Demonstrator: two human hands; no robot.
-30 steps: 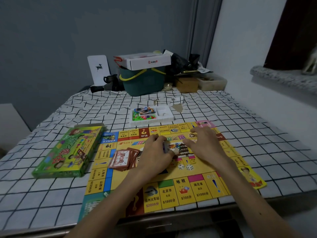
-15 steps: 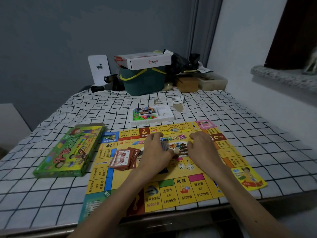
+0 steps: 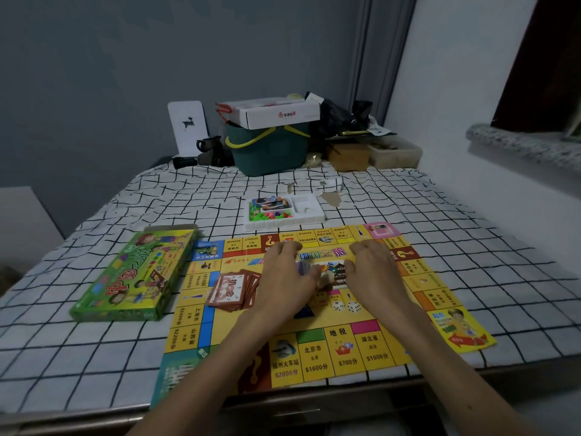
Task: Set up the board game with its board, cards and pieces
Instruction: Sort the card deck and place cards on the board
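Both my hands are down on the middle of the yellow board (image 3: 314, 350), which lies flat on the checked tablecloth (image 3: 94, 357). My left hand (image 3: 284, 283) is curled around a small stack of cards (image 3: 304, 268), fingers closed on it; my right hand (image 3: 372, 278) is bent over the board's centre, and I can't tell if it's gripping anything. Red-backed cards (image 3: 231, 289) lie fanned just left, two dice (image 3: 345, 306) below my hands, the green box (image 3: 135, 278) beside the board, the white tray (image 3: 284, 212) of pieces beyond it.
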